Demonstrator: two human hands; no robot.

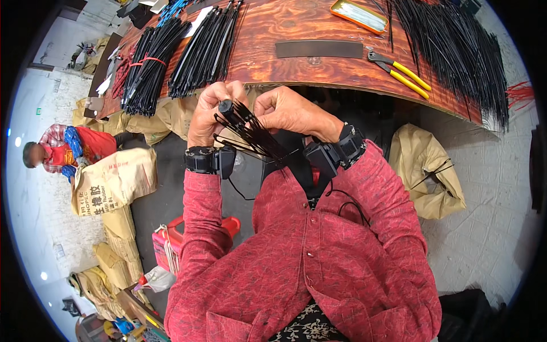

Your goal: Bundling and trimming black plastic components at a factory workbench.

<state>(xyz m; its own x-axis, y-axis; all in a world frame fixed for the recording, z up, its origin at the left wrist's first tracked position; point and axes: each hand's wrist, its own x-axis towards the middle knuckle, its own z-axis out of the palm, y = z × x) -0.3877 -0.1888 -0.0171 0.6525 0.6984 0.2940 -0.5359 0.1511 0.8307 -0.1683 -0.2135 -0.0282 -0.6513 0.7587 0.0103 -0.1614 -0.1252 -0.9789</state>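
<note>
Just in front of the table's near edge, my left hand (206, 118) is closed round a small bunch of black cable ties (257, 137). A dark, round-ended piece (226, 107) shows at the top of this bunch, and the thin tails fan down toward my chest. Thumb and fingers of my right hand (296, 114) are pinched together at the bunch's right side, on the thin strips. The exact grip of its fingertips is partly hidden. Both wrists wear black strapped devices.
The wood-grain table (268, 57) bears cable tie bundles (149, 71), a loose black pile (456, 57), yellow-handled pliers (399, 73), a dark flat strip (319, 49) and an orange tray (360, 17). A brown sack (424, 171) stands right. Another person (74, 148) works at the left.
</note>
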